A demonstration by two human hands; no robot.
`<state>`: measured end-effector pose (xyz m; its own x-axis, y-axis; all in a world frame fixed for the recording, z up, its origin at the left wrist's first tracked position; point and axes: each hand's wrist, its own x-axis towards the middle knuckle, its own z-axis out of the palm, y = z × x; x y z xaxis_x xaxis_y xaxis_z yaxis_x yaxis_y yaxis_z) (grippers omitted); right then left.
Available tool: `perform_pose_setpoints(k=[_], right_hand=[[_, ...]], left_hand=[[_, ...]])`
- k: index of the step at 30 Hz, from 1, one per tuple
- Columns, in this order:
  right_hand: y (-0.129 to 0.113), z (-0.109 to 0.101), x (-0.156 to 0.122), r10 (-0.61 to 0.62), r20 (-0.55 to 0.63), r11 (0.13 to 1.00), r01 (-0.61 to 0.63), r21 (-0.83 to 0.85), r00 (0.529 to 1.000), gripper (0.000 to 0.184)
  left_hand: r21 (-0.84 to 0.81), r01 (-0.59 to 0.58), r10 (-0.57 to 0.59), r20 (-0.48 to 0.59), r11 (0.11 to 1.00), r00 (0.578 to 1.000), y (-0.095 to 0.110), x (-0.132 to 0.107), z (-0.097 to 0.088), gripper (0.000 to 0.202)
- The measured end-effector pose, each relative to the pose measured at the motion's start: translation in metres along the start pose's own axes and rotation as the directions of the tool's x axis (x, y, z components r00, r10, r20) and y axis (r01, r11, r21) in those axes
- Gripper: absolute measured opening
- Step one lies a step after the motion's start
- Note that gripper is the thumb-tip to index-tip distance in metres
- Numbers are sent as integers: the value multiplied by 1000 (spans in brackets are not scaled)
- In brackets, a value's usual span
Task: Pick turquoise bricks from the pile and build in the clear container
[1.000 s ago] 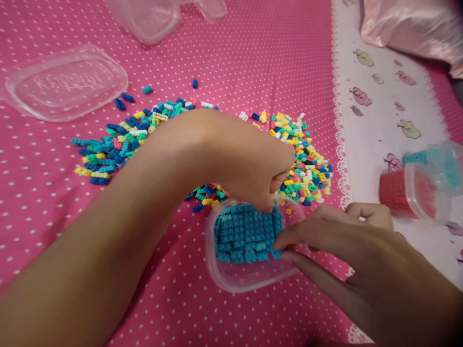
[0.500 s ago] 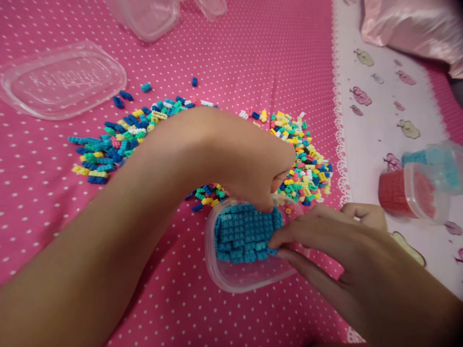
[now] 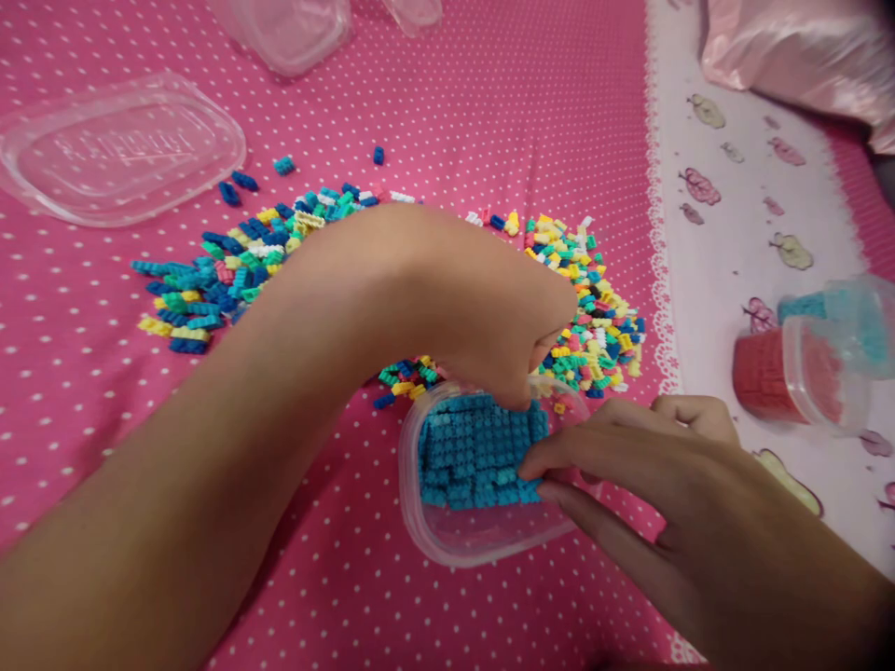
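A clear plastic container [image 3: 482, 550] holds blue toy building bricks [image 3: 475, 452], packed in rows with their studs up. My left hand [image 3: 489, 312] bends over the container's far side, its fingers curled at the rim and largely hidden behind the hand. From the right, my right hand [image 3: 650, 494] reaches into the container, with thumb and index finger closed on a small blue brick at the near right corner of the packed block. Most of that brick is covered by the fingertips.
Loose mixed bricks [image 3: 594, 317] lie in a pile beyond the container and spread left under my left arm. A clear lid [image 3: 126, 149] rests at the upper left. Tubs of red bricks [image 3: 769, 373] and teal bricks [image 3: 804, 306] stand on the right.
My right fingertips have pressed the small blue brick in against the packed block, so less of it shows. The left hand has barely moved.
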<state>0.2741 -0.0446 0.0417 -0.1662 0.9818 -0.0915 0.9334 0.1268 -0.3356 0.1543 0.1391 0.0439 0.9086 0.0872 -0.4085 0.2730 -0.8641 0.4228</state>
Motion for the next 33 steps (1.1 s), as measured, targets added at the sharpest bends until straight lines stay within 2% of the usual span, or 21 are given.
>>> perform_pose_setpoints(k=[9, 13, 16, 20, 24, 26, 30, 33], right_hand=[[4, 2, 1, -28, 20, 1000, 28, 7, 999, 21], [5, 1, 1, -31, 37, 999, 32, -23, 999, 20], [5, -1, 0, -36, 62, 998, 39, -50, 997, 20], [7, -3, -4, -59, 33, 996, 61, -66, 998, 18], [7, -5, -6, 0, -112, 992, -14, -122, 994, 17], [7, -5, -6, 10, -147, 989, -32, -143, 989, 19], [8, -2, -10, 6, -105, 997, -14, -77, 994, 25], [7, 1, -15, 48, -71, 997, -52, -60, 996, 27]], left_hand=[[-55, -7, 6, -11, 998, 1000, 2, -3, 1, 17], [-22, 65, -65, 31, 998, 997, 1, 1, 2, 14], [-58, 8, -7, 26, 998, 1000, 0, 1, 2, 18], [-59, 18, -18, 2, 998, 1000, -1, -5, 1, 17], [-67, -3, 3, -6, 998, 1000, -1, -5, 1, 15], [-56, 13, -12, 7, 998, 1000, -1, -4, 2, 16], [-7, 52, -52, 26, 999, 998, -1, 0, 1, 17], [-4, 23, -23, 22, 1000, 999, 0, -2, 1, 15]])
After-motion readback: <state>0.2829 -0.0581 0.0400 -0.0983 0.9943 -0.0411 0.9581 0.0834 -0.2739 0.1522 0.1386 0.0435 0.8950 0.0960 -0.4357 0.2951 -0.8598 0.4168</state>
